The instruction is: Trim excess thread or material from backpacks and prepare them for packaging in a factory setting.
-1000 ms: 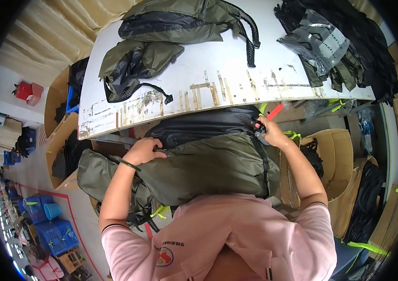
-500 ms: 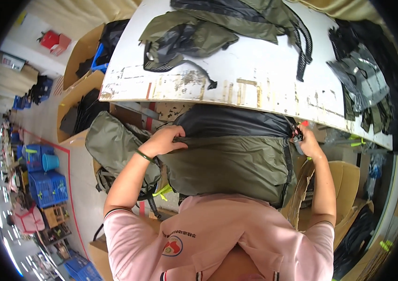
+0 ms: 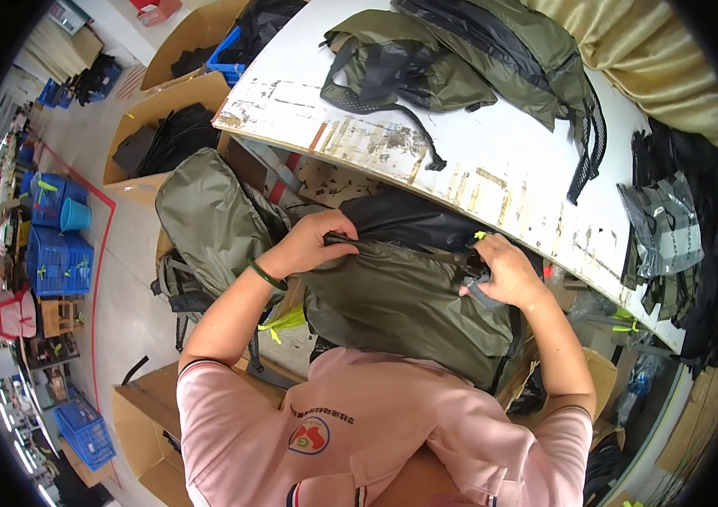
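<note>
Across my lap lies an olive-green bag (image 3: 401, 291) of thin fabric, with a black panel (image 3: 414, 218) on its far side, partly under the table edge. My left hand (image 3: 323, 242) is closed, pinching the dark edge between the olive and black parts at its left end. Farther right along that edge, my right hand (image 3: 503, 272) is closed around a small grey and dark tool (image 3: 479, 291), mostly hidden by the fingers. Its exact kind cannot be made out. A bit of bright yellow-green (image 3: 481, 235) shows by the right fingertips.
Olive and black backpacks (image 3: 414, 63) with mesh straps lie on the white table (image 3: 291, 93). Another olive bag (image 3: 207, 203) hangs at my left. Cardboard boxes (image 3: 144, 156) hold dark pieces. Black straps and clear plastic bags (image 3: 663, 224) are piled at right. Blue crates (image 3: 59, 258) stand far left.
My view has turned, so the table now slants down to the right. My right hand has moved left along the bag's edge, closer to my left hand, and the olive fabric has bunched up.
</note>
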{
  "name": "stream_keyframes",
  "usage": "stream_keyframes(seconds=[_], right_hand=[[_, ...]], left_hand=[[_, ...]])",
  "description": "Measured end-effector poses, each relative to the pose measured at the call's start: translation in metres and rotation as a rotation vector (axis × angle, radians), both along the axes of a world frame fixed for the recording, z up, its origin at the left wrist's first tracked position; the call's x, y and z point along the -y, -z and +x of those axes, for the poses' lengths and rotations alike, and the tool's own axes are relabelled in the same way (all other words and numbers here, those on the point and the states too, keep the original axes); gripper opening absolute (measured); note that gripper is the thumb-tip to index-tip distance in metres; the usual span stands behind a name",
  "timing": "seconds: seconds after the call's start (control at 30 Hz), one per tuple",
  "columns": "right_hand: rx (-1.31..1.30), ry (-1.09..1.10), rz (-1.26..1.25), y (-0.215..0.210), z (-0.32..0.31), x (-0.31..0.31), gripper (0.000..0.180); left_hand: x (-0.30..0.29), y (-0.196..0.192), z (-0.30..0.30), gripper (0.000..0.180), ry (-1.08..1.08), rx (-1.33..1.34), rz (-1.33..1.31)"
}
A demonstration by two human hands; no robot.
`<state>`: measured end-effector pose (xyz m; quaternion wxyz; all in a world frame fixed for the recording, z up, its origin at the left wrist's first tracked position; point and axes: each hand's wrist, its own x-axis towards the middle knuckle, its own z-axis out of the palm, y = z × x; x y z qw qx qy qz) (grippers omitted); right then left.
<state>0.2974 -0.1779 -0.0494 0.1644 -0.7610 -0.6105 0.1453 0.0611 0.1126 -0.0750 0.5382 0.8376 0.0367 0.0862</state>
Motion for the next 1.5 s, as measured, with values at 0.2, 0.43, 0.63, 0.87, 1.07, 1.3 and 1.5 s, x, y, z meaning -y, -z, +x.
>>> stream_keyframes(seconds=[0.2,0.43,0.63,0.87,1.07,1.3,1.5], right_hand=[[0.016,-0.124,-0.065,-0.002,-0.001,-0.028,0.069],[-0.059,-0.134,-0.165,-0.006,-0.014,-0.046,0.063],[-0.1,-0.132,-0.039,0.006,-0.017,-0.046,0.059],[-0.088,-0.111,-0.079,0.012,-0.017,-0.042,0.055],[-0.063,-0.118,-0.05,0.018,-0.015,-0.039,0.054],[-0.138,-0.126,-0.016,0.003,-0.026,-0.051,0.054],[-0.11,-0.117,0.018,0.009,-0.027,-0.05,0.052]], left_hand=[[0.002,-0.001,-0.011,0.017,-0.014,0.121,0.072],[0.002,0.003,-0.016,0.016,-0.024,0.147,0.081],[0.0,0.004,-0.018,0.016,-0.031,0.155,0.074],[0.0,0.003,-0.02,0.015,-0.034,0.161,0.033],[0.0,0.002,-0.021,0.015,-0.037,0.183,0.044],[0.002,-0.003,-0.022,0.016,-0.035,0.167,0.055],[0.002,-0.003,-0.022,0.016,-0.037,0.18,0.039]])
